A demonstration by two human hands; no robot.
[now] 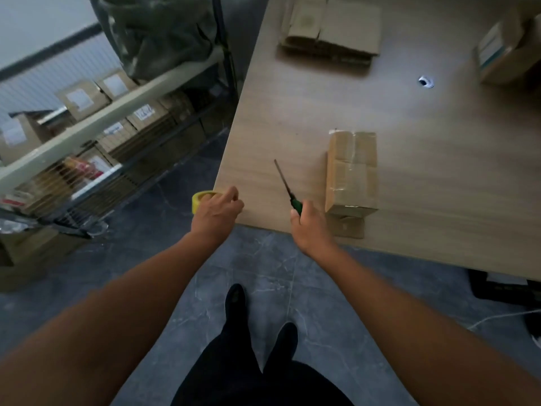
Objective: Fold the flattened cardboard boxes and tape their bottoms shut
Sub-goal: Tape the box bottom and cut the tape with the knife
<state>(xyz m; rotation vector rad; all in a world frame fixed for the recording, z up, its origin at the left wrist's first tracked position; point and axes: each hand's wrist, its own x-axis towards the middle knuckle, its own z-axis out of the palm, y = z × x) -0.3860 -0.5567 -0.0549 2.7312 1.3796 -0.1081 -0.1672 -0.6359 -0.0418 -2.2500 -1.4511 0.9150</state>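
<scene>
we've got the left grip (218, 208) curled round the tape roll (200, 200) and the right grip (307, 227) tight on the green-handled blade (285, 184), both handy now the box (351, 177) looks taped.

Two hands (218, 213) (308, 227), one tape roll (198, 201), one tool (288, 190)

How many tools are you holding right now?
2: the yellow tape roll in the left hand, and a green-handled tool in the right hand beside the taped box. None else visible.
</scene>
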